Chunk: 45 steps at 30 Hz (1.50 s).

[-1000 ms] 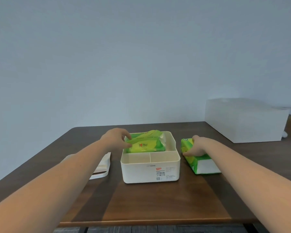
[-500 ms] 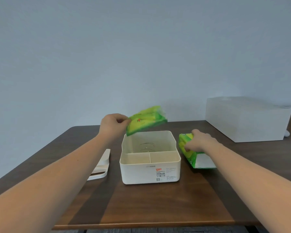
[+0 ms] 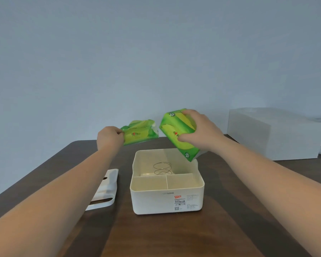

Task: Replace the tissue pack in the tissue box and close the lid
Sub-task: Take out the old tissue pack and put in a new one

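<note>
Nearest you, the open tissue box (image 3: pixel 167 199) sits on the tabletop (image 3: pixel 156 236), spring (image 3: pixel 162 168) showing inside, with its lid (image 3: pixel 105 190) lying at about 9 o'clock. Above it, your left hand (image 3: pixel 109 138) pinches the floppy, mostly used-up pack (image 3: pixel 140 134) at 11 o'clock. Your right hand (image 3: pixel 200 134) is clamped around the full pack (image 3: pixel 176 134), tilted over the 1 o'clock corner.

Two bare forearms, no sleeves, hands uncovered
</note>
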{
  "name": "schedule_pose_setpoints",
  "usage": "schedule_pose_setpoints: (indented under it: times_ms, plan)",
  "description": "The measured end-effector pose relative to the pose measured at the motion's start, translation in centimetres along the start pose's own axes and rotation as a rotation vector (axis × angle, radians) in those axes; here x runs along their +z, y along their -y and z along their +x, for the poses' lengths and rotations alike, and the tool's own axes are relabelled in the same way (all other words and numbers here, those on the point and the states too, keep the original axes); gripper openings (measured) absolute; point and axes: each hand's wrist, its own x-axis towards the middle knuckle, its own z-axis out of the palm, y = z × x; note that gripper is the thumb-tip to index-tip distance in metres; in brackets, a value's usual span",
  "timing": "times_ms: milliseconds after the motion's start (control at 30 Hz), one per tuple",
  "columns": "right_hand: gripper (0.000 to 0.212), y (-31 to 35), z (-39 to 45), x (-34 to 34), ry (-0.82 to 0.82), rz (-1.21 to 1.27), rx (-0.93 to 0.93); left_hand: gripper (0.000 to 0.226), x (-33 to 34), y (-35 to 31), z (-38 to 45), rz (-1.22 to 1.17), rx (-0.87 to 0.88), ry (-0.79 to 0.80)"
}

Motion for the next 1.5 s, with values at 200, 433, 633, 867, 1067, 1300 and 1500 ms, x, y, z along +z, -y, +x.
schedule_pose_setpoints:
  times_ms: [200,433,633,867,1067,1300,1500]
  plan:
    - [0.082,1.9,0.3,0.9,0.272,-0.13,-0.305,0.022,2.6,2.1,0.8,-0.001,-0.054,0.13]
    - [0.08,1.8,1.4,3.9,0.467,-0.382,-0.456,0.024,4.3,5.3,1.6,0.069,-0.064,0.21]
    - [0.078,2.1,2.1,4.1,0.564,-0.552,-0.518,0.033,4.6,6.7,1.8,0.164,-0.062,0.245]
    - [0.073,0.8,2.0,5.0,0.635,-0.434,-0.431,0.042,4.2,6.6,1.6,0.198,-0.032,0.253]
    - [0.064,1.1,1.3,5.2,0.606,-0.386,-0.399,0.059,2.0,6.5,1.0,0.367,-0.066,0.285]
    - [0.053,5.2,-0.2,5.8,0.455,-0.304,-0.397,0.06,-2.3,7.2,0.2,0.401,-0.111,0.25]
    - [0.042,10.0,-0.8,8.9,0.392,-0.222,-0.391,0.056,-6.6,10.4,-0.7,0.394,-0.182,0.234]
